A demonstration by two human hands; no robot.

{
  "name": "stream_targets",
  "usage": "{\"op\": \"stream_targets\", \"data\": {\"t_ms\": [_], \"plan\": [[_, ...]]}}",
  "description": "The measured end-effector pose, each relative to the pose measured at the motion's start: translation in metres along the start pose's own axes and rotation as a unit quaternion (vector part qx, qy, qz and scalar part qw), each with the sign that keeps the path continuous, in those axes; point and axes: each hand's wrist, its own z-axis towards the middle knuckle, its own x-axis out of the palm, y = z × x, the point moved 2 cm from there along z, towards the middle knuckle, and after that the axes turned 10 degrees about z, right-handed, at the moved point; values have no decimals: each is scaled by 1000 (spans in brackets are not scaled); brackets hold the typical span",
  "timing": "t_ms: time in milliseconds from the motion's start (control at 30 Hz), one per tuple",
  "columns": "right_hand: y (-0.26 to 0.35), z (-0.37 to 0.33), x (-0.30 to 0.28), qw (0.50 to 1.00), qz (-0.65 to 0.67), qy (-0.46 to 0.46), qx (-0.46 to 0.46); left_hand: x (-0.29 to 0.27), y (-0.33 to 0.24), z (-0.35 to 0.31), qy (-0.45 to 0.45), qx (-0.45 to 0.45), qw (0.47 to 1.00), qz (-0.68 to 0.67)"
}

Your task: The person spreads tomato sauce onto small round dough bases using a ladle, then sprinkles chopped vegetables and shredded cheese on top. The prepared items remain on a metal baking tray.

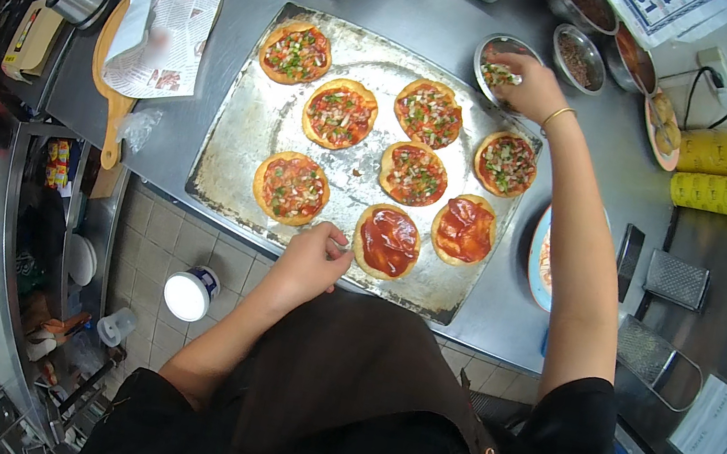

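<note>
My right hand (531, 86) is closed on a pinch of chopped green and white vegetables (501, 74), over a round metal bowl (486, 54) past the far right corner of the baking tray (237, 146). At the tray's front edge is my left hand (315, 262), its fingers curled; what they grip, if anything, is hidden. Several mini pizzas on the tray bear red sauce and chopped toppings, such as the far left pizza (296, 54). Two rounds at the near right, a front sauced round (387, 241) and another sauced round (463, 229), show only red sauce.
Several metal bowls, one a topping bowl (579, 59), stand at the back right. A wooden paddle board (118, 111) under printed paper (170, 28) lies left of the tray. Farther right are a blue-rimmed plate (539, 248) and a box grater (676, 280). A white tub (188, 296) stands on the floor.
</note>
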Motion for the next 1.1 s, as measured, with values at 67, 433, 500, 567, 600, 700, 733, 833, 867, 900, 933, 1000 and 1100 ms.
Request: {"op": "stream_targets", "data": {"t_ms": [67,433,500,567,600,700,733,833,867,900,933,1000,1100], "plan": [[-3,1,1,998,-27,33,-52,3,-3,4,10,-1,1000,-15],[-6,6,3,999,-31,-8,-3,12,2,20,3,-16,996,-84],[-9,6,6,999,-45,-12,-5,16,6,22,-4,-6,995,-98],[-12,10,13,996,-85,12,27,16,1,22,-3,-4,996,-91],[-19,10,18,997,-77,-16,21,16,-1,22,-3,-3,996,-88],[-19,14,19,994,-89,-24,54,17,4,27,16,6,995,-97],[-19,14,18,995,-77,-34,59,17,5,28,31,-3,994,-103],[-18,10,12,994,-43,-60,77,16,10,28,46,6,993,-106],[-15,8,7,992,-40,-84,88,15,12,26,52,8,991,-124],[-21,10,8,987,54,-89,122,11,13,23,58,9,988,-142],[-33,12,5,972,146,-95,158,7,12,20,68,12,985,-158],[-61,15,8,952,223,-111,177,-5,1,9,96,20,967,-235],[-39,10,0,880,416,-75,215,-27,-11,1,120,47,947,-295]]}}
